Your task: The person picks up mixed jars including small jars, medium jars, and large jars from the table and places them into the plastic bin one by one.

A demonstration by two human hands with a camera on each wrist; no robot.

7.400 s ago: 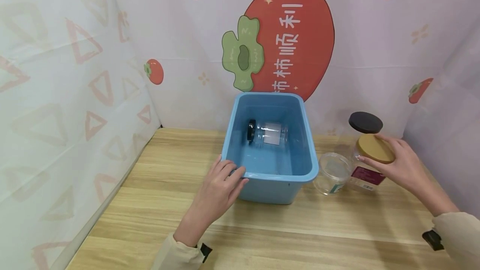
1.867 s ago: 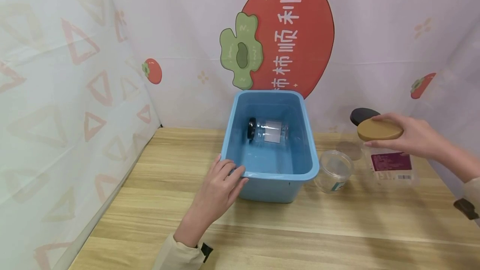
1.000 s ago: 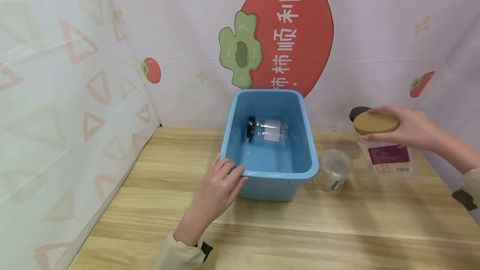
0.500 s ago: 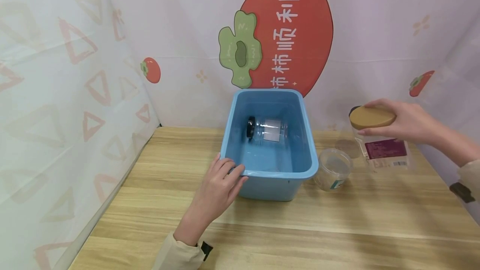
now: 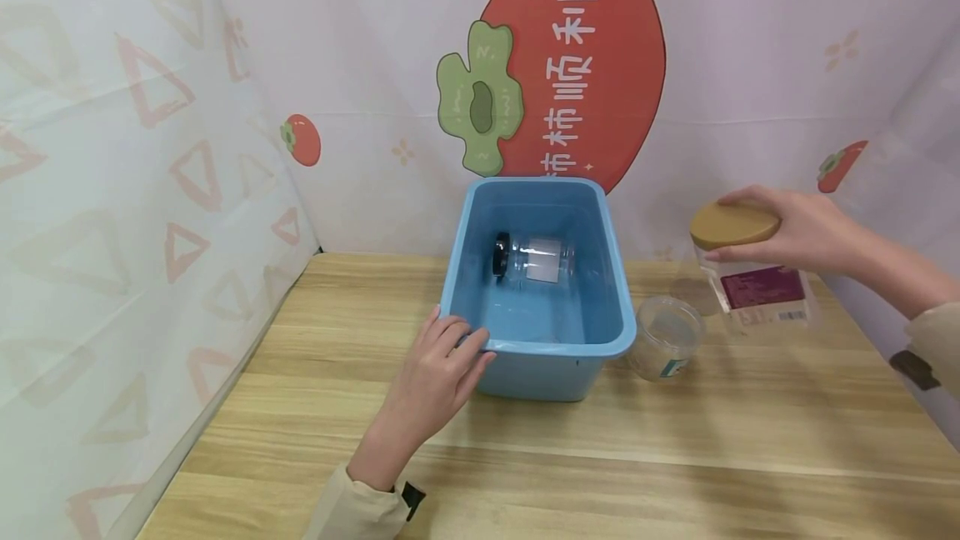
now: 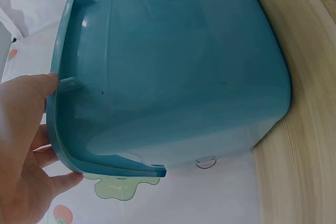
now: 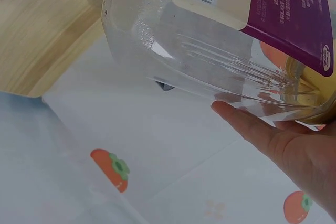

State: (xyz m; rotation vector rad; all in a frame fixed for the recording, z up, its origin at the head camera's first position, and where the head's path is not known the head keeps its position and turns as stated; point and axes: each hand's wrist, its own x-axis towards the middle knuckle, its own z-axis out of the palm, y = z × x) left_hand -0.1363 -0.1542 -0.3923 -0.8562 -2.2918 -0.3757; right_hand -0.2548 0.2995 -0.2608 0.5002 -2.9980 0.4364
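Observation:
My left hand (image 5: 442,373) grips the near left corner of the blue plastic bin (image 5: 542,350), fingers over the rim; the left wrist view shows the bin's outer wall (image 6: 173,77) and the thumb at the rim. Inside the bin, a clear jar with a black lid (image 5: 543,261) lies on its side. My right hand (image 5: 798,232) holds a large clear plastic jar (image 5: 757,286) by its mustard-yellow lid (image 5: 731,223). This jar is raised and tilted, its purple label (image 7: 294,19) facing the right wrist camera. Right of the bin stands a smaller clear jar (image 5: 667,336).
Behind the held jar, part of another clear jar (image 5: 692,283) shows, its black lid hidden. All stand on a wood-grain table (image 5: 525,465), with a printed cloth (image 5: 375,190) hanging close behind and cloth along both sides.
My right hand has lifted the yellow-lidded jar off the table, and over the last second carried it up and left, covering the black lid behind. My left hand stays on the bin's rim.

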